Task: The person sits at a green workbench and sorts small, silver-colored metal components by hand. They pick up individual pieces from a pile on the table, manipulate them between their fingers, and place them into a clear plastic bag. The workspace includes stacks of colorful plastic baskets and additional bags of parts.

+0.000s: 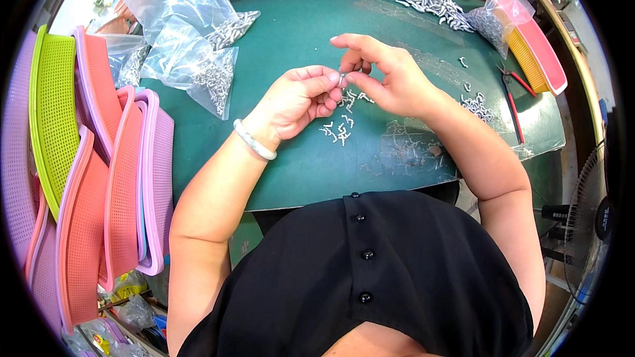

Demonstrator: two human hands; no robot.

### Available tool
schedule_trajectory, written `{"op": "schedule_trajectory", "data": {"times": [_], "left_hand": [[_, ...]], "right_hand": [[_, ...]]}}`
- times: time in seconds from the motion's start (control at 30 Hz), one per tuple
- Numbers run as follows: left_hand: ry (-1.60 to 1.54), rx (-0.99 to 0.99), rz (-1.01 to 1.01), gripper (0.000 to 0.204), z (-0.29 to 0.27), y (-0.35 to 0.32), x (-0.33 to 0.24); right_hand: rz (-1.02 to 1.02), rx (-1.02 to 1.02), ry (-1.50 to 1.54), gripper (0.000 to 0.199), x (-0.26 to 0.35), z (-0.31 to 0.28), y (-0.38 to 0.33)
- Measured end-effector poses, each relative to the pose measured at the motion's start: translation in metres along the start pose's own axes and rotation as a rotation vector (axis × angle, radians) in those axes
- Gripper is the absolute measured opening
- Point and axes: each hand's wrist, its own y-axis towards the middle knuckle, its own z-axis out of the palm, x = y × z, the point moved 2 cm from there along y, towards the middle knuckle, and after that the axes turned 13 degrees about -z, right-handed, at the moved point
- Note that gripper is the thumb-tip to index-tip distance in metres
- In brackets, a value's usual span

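Above worktop middle: tiny grey metal part pinched between left hand and right hand, both grips closed on it. Loose parts scattered just below. Risk: slip from fingertips, loss among lookalikes

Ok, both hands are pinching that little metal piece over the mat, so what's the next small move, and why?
Probably press the two halves together: the left hand and right hand meet fingertip to fingertip on one small metal piece, held above the loose pieces on the green mat.
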Motion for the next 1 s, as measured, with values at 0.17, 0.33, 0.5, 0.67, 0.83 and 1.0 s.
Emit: {"op": "schedule_trajectory", "data": {"times": [0.17,0.33,0.5,0.67,0.83,1.0], "left_hand": [[0.024,-0.031,-0.003,0.012,0.002,-0.001,0.0],[0.005,-0.033,0.004,0.012,0.004,-0.002,0.0],[-0.002,-0.038,0.005,0.011,0.004,-0.003,0.0],[-0.013,-0.068,0.014,0.01,0.004,-0.002,0.001],[0.0,-0.103,0.04,0.01,0.004,-0.001,-0.001],[0.008,-0.116,0.049,0.009,0.001,0.001,-0.001]], "right_hand": [[0.01,-0.002,-0.011,0.043,-0.001,0.002,-0.001],[0.045,-0.028,0.03,0.041,-0.005,0.002,-0.003],[0.063,-0.046,0.073,0.04,-0.007,0.004,-0.004],[0.057,-0.042,0.068,0.04,-0.008,0.003,-0.004],[0.076,-0.06,0.007,0.038,-0.015,0.0,-0.005],[0.156,-0.021,-0.097,0.035,-0.025,-0.004,-0.006]]}}
